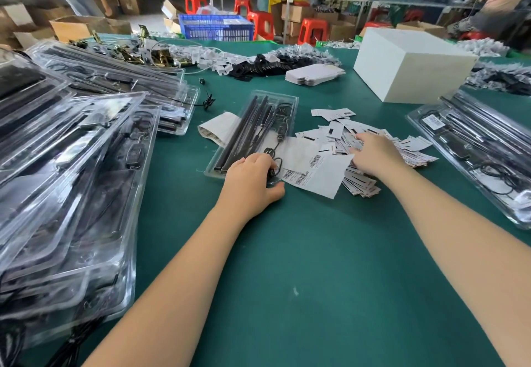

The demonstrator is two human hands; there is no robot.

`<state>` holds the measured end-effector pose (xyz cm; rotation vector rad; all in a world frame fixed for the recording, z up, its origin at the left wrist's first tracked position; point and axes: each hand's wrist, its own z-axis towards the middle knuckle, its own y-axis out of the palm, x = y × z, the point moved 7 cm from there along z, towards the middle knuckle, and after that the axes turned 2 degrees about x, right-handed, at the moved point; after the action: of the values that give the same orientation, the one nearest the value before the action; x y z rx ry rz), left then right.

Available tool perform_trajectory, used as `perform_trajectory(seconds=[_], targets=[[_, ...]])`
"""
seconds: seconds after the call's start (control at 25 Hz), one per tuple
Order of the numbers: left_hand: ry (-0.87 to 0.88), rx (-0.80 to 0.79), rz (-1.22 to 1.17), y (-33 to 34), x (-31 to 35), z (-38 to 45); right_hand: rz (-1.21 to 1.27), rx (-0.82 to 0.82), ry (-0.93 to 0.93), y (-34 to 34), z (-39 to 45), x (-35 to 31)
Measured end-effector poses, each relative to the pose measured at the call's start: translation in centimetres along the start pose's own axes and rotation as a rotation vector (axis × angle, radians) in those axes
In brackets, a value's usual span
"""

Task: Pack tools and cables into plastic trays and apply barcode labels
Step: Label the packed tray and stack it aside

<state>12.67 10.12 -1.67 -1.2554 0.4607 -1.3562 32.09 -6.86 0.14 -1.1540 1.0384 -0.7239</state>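
Note:
A clear plastic tray (290, 102) lies in the middle of the green table, holding long black bars and a coiled black cable. My left hand (253, 178) rests on the tray's near end, fingers curled over the cable coil, thumb on the table. A white backing sheet with barcode labels (319, 169) lies partly over the tray's near right corner. My right hand (373, 155) reaches into a heap of small printed cards (362, 136) to the right, fingers spread on them; whether it pinches one I cannot tell.
Stacks of filled clear trays (69, 171) cover the left side. More filled trays (471, 148) lie at the right edge. A white box (408, 62) stands beyond the cards, with piles of white and black parts (258, 59) further back. A second label sheet (218, 126) lies left of the tray.

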Motion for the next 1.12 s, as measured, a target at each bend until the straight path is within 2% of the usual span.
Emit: perform_trajectory(seconds=[0.12, 0.24, 0.32, 0.4, 0.52, 0.64, 0.72, 0.76, 0.84, 0.92, 1.0, 1.04, 1.12], targets=[[-0.003, -0.052, -0.006, 0.4, -0.1, 1.1, -0.202, -0.025, 0.050, 0.9, 0.2, 1.1], [0.001, 0.012, -0.011, 0.4, -0.3, 1.2, -0.509, 0.004, -0.086, 0.5, -0.2, 0.3], [0.010, 0.044, -0.002, 0.4, -0.3, 1.0, -0.615, 0.068, -0.144, -0.5, -0.1, 0.4], [0.011, 0.048, -0.010, 0.5, -0.4, 1.1, -0.578, 0.136, -0.136, -1.5, 0.1, 1.3], [0.013, 0.063, -0.008, 0.4, -0.4, 1.1, -0.365, 0.186, -0.166, -2.1, 0.2, 2.1], [0.019, 0.069, -0.006, 0.4, -0.4, 1.0, -0.035, 0.036, -0.121, -1.0, 0.3, 3.1], [0.026, 0.074, -0.002, 0.3, -0.3, 1.0, -0.117, -0.063, -0.080, 0.3, 0.0, 3.7], [0.028, 0.077, 0.000, 0.3, -0.3, 1.0, -0.197, -0.042, -0.086, 0.5, 0.1, 3.7], [0.032, 0.084, 0.003, 0.3, -0.3, 1.0, -0.262, 0.110, -0.118, -0.2, 0.1, 3.2], [0.034, 0.090, 0.006, 0.3, -0.3, 1.1, -0.216, 0.247, -0.122, -1.5, -0.2, 2.6], [0.032, 0.096, 0.003, 0.3, -0.3, 1.1, -0.094, 0.291, -0.084, -2.1, 0.0, 2.7], [0.034, 0.099, 0.000, 0.2, -0.3, 1.0, -0.061, 0.258, -0.042, -1.9, 0.3, 3.1], [0.036, 0.105, -0.005, 0.2, -0.3, 1.0, -0.112, 0.034, 0.070, -0.3, 0.9, 4.3]])
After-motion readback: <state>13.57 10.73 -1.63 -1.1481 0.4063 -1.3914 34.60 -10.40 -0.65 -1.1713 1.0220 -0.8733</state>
